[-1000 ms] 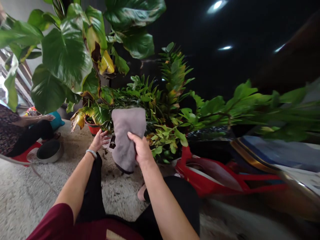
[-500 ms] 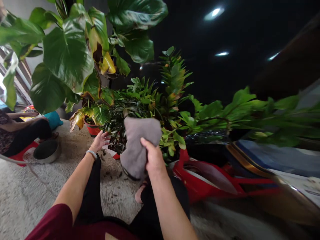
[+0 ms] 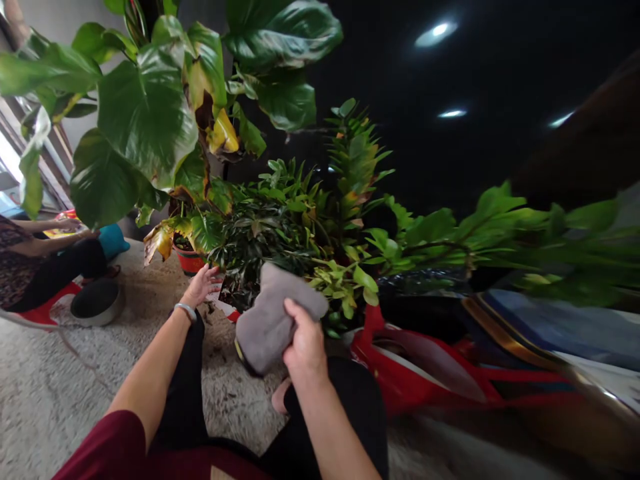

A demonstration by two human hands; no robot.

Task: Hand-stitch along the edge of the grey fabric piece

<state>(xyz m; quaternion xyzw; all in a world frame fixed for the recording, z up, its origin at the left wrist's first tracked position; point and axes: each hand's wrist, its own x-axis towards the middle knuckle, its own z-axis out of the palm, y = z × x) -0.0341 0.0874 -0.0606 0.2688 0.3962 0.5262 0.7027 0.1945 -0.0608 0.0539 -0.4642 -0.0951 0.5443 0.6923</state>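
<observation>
My right hand grips a grey piece of soft fabric, thumb lying on top and the fingers hidden beneath. The piece has a wavy outline and a dark, partly yellowish edge at its lower left; its exact kind I cannot make out. It hangs above the floor, tilted, just in front of the plants. My left hand is held out to the left of it with fingers apart and nothing in them, a silvery bangle on the wrist. Behind that hand stands a red plant pot.
Leafy plants fill the back, with large leaves overhanging at upper left. A red bag stands at my right, beside stacked dark items. At far left sits another person, near a grey basin on the concrete floor.
My right hand has lowered the grey fabric piece slightly and turned it, so its upper end now leans right and its dark edge points lower left. The left hand stays open, nearly still.
</observation>
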